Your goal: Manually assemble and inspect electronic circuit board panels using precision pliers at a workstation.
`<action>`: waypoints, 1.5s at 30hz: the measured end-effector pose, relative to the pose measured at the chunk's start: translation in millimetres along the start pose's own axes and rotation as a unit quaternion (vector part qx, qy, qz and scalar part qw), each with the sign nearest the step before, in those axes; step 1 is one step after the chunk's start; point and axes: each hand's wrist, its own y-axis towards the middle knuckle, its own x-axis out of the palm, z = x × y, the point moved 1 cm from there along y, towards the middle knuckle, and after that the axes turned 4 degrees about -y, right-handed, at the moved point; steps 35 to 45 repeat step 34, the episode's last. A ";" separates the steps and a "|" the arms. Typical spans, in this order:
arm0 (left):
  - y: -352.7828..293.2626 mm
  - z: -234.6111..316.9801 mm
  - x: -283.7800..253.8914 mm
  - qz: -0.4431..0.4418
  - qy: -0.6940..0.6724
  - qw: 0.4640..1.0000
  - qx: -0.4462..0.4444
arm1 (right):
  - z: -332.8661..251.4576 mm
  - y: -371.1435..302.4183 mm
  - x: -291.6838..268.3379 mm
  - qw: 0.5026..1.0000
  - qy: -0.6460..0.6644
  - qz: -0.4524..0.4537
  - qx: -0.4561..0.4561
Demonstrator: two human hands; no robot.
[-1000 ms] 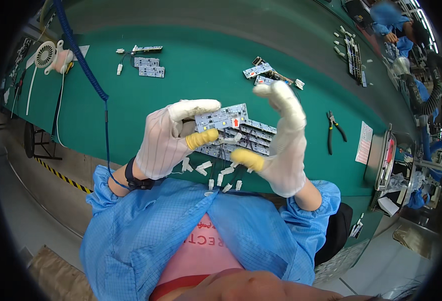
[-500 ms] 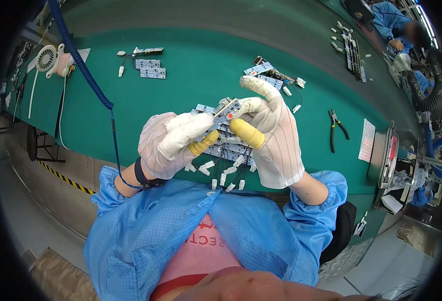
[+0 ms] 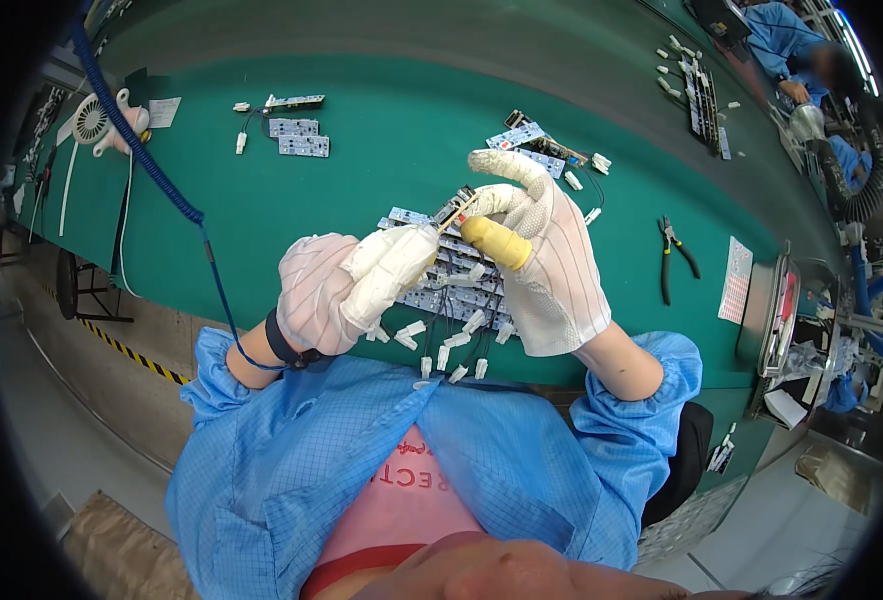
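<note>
Between my two gloved hands is a small circuit board (image 3: 458, 212), tilted so that its thin edge shows. My left hand (image 3: 359, 283), in a striped white glove with wrapped fingertips, pinches its lower left end. My right hand (image 3: 541, 255) grips the upper right part between a thumb in a yellow finger cot and a bent finger; its index finger arches above. Beneath the hands lies a pile of circuit boards (image 3: 453, 301) with black wires. Several white connectors (image 3: 443, 357) hang from those wires toward me. The board's far face is hidden.
On the green table (image 3: 381, 110), further boards (image 3: 303, 146) lie at the left and a board cluster (image 3: 533, 145) behind my right hand. Cutting pliers (image 3: 665, 262) lie right, near a metal tray (image 3: 767, 315). A small fan (image 3: 91, 119) stands far left. A coiled blue cord (image 3: 146, 160) reaches my left wrist.
The held board has been turned from showing its lit-up face with a red spot to nearly edge-on. My left hand has rolled over, hiding its yellow-tipped thumb.
</note>
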 end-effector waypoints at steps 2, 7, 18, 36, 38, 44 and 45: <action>13.6 5.8 -9.1 -0.045 0.004 0.998 -0.046 | 3.2 -2.2 0.4 0.998 0.059 0.003 -0.007; 19.8 -1.1 5.3 0.102 -0.026 0.993 -0.045 | 2.1 -0.4 -7.0 1.000 0.020 0.015 -0.012; 7.9 0.9 6.4 -0.002 -0.032 0.998 -0.045 | 19.7 11.5 -13.6 0.947 -0.254 0.033 -0.192; 4.7 -35.8 42.1 0.142 -0.334 0.910 -0.200 | 2.4 -1.1 -75.0 0.975 -0.161 0.091 -0.126; 4.7 -35.8 42.1 0.142 -0.334 0.910 -0.200 | 2.4 -1.1 -75.0 0.975 -0.161 0.091 -0.126; 4.7 -35.8 42.1 0.142 -0.334 0.910 -0.200 | 2.4 -1.1 -75.0 0.975 -0.161 0.091 -0.126; 4.7 -35.8 42.1 0.142 -0.334 0.910 -0.200 | 2.4 -1.1 -75.0 0.975 -0.161 0.091 -0.126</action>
